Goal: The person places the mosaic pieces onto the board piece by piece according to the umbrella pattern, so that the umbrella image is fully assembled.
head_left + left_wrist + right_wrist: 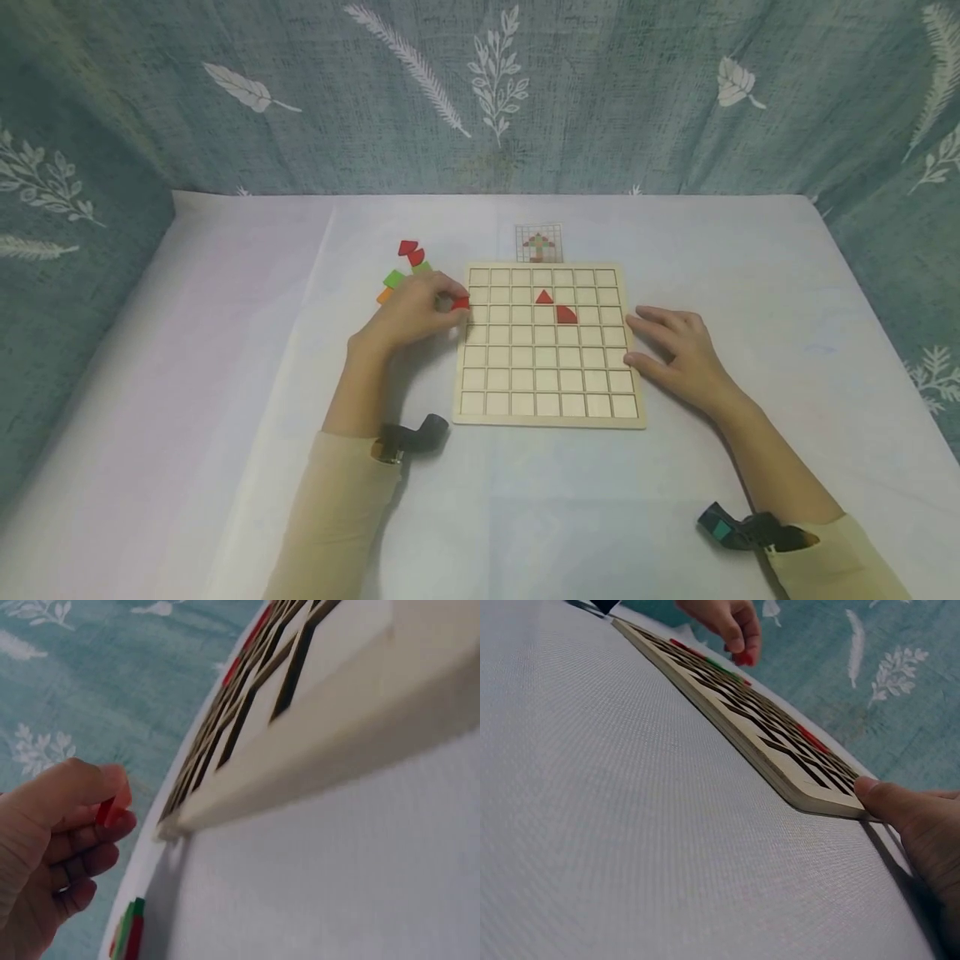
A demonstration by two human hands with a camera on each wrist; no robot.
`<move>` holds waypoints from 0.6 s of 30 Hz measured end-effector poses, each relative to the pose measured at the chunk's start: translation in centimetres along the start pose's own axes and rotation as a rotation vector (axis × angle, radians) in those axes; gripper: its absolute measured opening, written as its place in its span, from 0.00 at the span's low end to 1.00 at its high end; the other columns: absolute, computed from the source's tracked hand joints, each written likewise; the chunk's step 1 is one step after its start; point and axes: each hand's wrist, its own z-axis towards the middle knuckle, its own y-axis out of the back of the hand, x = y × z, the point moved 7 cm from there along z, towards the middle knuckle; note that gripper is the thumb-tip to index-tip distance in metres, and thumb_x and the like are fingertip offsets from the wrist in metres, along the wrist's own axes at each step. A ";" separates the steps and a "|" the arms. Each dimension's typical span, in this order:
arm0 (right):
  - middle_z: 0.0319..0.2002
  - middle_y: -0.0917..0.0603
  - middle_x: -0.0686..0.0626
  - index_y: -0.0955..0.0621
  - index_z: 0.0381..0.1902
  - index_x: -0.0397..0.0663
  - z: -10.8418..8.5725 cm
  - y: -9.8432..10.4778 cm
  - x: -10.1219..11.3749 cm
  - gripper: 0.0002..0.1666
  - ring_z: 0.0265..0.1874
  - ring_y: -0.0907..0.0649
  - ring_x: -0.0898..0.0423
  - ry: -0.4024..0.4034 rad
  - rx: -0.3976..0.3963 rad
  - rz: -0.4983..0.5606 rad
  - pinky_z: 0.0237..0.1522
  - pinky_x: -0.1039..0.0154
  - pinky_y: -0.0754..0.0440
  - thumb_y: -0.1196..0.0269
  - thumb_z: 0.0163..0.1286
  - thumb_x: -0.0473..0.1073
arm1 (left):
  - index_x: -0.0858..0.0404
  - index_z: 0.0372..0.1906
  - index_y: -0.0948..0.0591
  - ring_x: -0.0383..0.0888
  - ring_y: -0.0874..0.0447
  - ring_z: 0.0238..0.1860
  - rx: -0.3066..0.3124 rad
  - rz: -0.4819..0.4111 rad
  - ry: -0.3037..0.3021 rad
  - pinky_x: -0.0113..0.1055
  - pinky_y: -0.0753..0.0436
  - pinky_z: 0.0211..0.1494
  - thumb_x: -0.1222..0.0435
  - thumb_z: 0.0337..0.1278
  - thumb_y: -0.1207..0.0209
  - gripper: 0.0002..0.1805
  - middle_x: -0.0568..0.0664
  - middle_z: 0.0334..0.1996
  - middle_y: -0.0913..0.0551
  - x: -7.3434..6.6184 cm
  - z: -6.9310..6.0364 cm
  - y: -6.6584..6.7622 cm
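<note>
Beige sleeves (333, 508), nearest, end by strapped wrist cameras (429, 432). Left hand (411, 312) pinches a red tile (461, 303) at the left edge of the gridded wooden board (549, 422), presumably for control. Right hand (684, 354), loosely spread, touches the right edge, apparently steadying it. Red triangle (543, 297) and quarter-round (566, 315) sit on it; loose tiles (394, 279) lie near the left hand.

A white cloth-covered table (570, 500) carries a square, pale wooden grid board (547, 358). A small pattern-printed card (538, 243) lies at its far edge (whether they touch is unclear). Left of the board cluster small flat red pieces (408, 247), green pieces (394, 279) and an orange piece (385, 295).
</note>
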 end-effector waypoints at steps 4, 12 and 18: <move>0.61 0.28 0.38 0.24 0.58 0.41 -0.1 0.0 -0.1 0.32 0.56 0.35 0.40 -0.015 0.000 0.001 0.53 0.40 0.39 0.32 0.58 0.47 | 0.65 0.45 0.17 0.47 0.24 0.47 0.028 -0.003 -0.003 0.41 0.27 0.54 0.62 0.53 0.37 0.16 0.51 0.43 0.16 -0.9 0.5 -0.1; 0.62 0.29 0.38 0.24 0.59 0.41 0.0 -0.1 -0.2 0.31 0.56 0.35 0.41 -0.027 0.010 0.021 0.53 0.40 0.40 0.32 0.58 0.46 | 0.65 0.45 0.17 0.46 0.24 0.46 0.081 -0.043 -0.030 0.39 0.26 0.54 0.62 0.54 0.38 0.14 0.51 0.43 0.16 -1.8 2.7 -1.0; 0.62 0.29 0.38 0.24 0.59 0.41 0.0 -0.2 -0.1 0.31 0.57 0.36 0.40 -0.037 0.013 0.021 0.54 0.39 0.40 0.32 0.58 0.46 | 0.65 0.45 0.17 0.46 0.25 0.47 0.106 -0.088 -0.051 0.39 0.26 0.54 0.61 0.54 0.38 0.15 0.51 0.43 0.16 -2.5 3.8 -2.7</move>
